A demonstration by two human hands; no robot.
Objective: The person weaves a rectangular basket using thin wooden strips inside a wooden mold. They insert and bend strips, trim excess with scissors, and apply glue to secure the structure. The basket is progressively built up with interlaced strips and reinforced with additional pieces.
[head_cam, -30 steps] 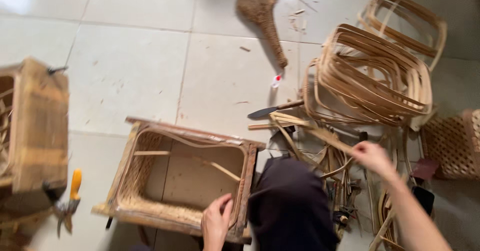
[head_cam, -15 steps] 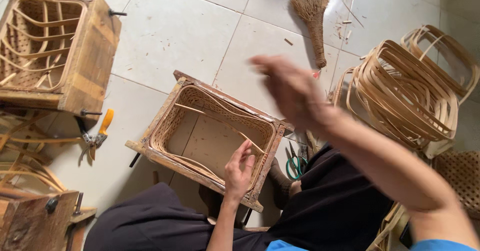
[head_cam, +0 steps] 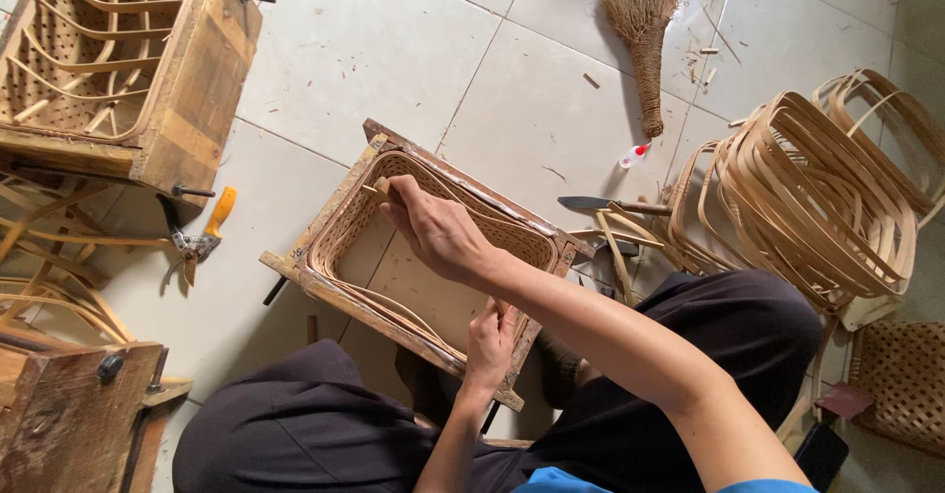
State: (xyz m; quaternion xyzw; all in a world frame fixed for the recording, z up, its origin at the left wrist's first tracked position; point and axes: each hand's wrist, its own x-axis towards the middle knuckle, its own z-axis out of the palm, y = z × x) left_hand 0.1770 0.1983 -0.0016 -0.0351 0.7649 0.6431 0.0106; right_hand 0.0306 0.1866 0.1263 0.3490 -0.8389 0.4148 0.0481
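Fingers (head_cam: 394, 201) of the right hand (head_cam: 441, 235) are pinched shut around a thin pale bamboo strip (head_cam: 377, 187), right at the far rim of the rectangular wooden mould frame with the woven cane basket inside it (head_cam: 340, 219). Half a second ago that arm was still swinging across above the frame, and a second ago it was way out among the bent strips to the right of it. So the reach looks done, and the strip is now being worked into the basket's rim.

Left hand (head_cam: 490, 338) hasn't really moved the whole time. It's on the frame's near edge, fingers curled over the wood and gripping it, seemingly to keep the frame from shifting.

Around the frame: just left of it on the floor is a pair of orange-handled pliers (head_cam: 202, 238). Further left and up sits a second wooden mould box with curved strips inside (head_cam: 128, 50). To the right of the frame there's a dark-bladed knife (head_cam: 591, 203) among loose slats, then a big stack of bent bamboo hoops (head_cam: 817, 188). Beyond the frame's far side lies a brown straw hand broom (head_cam: 642, 30), with a small white bottle with a red cap (head_cam: 633, 155) below it.

Floor is pale grey tile (head_cam: 374, 50), pretty littered with shavings. The person sits low, dark trousers either side of the frame.
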